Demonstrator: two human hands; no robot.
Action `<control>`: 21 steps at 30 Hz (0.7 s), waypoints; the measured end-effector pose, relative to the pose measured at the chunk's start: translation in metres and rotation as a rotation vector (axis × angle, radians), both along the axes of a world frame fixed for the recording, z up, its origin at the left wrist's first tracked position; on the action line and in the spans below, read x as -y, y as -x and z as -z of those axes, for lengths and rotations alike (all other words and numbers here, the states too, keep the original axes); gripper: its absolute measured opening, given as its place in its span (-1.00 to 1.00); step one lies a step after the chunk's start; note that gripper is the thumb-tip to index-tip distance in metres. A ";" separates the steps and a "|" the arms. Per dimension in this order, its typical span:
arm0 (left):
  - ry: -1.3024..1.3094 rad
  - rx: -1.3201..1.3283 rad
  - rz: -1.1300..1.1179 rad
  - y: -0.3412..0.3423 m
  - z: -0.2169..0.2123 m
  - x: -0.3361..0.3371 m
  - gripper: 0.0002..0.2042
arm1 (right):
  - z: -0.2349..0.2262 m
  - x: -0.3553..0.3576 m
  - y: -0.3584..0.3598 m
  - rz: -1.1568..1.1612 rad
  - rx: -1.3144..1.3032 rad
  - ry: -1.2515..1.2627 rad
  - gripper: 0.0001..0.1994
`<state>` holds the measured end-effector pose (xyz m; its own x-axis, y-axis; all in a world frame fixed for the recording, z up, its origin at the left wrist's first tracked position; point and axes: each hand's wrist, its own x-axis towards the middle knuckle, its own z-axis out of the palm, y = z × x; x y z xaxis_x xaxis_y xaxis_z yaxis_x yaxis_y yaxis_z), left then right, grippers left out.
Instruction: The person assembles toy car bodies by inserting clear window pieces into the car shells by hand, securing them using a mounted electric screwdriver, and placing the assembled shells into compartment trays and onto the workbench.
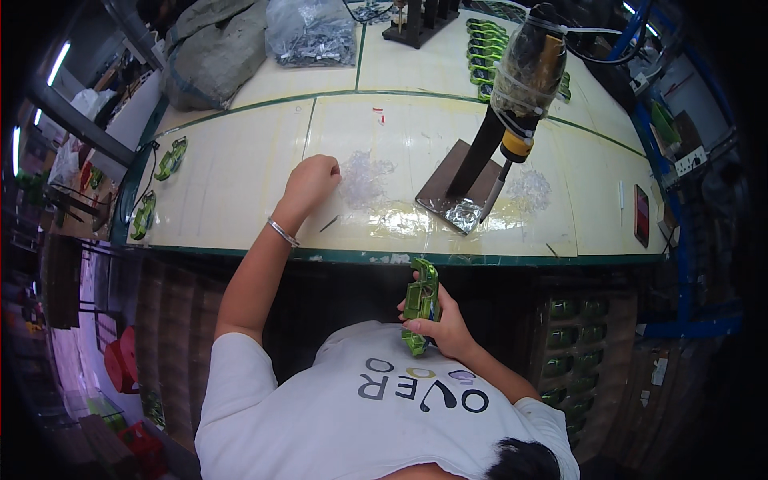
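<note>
My right hand [448, 326] grips a green plastic toy car body [422, 306], held upright in front of my chest below the table's front edge. The hollow side of the car body shows. Out over the white table [240, 192], my left hand [313, 186] has its fingers pinched together at the left side of a loose pile of small clear plastic pieces [366, 181]. What the fingertips hold, if anything, is too small to make out. A thin dark rod [329, 223] lies on the table beside my left wrist.
A taped electric screwdriver [524, 88] stands over a metal base plate [458, 196], right of the pile. Further right are more clear pieces [530, 190] and a phone [642, 215]. Green car bodies [485, 52] line up at the back; cartons [572, 344] hold others. A bag of metal parts [310, 36] sits behind.
</note>
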<state>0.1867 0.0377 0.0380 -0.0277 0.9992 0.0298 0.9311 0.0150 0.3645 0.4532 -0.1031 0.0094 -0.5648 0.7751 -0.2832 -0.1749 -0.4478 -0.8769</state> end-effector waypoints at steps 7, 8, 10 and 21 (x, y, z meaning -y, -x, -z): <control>0.019 -0.117 -0.005 -0.003 0.002 -0.001 -0.88 | 0.007 0.006 -0.007 0.018 -0.052 0.008 -0.28; 0.071 -0.026 -0.020 0.000 0.002 -0.001 -0.87 | 0.008 0.007 -0.008 0.022 -0.037 0.004 -0.26; 0.101 0.092 -0.046 0.005 0.005 -0.001 -0.83 | 0.006 0.008 -0.010 0.037 -0.036 0.013 -0.25; -0.011 1.182 0.015 -0.019 -0.025 0.057 -0.89 | -0.004 0.008 -0.029 0.103 0.018 -0.087 -0.24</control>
<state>0.2062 -0.0197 0.0628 -0.0317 0.9995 0.0019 0.0154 -0.0014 0.9999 0.4817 -0.1115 0.0136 -0.4766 0.8507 -0.2218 -0.2002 -0.3507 -0.9148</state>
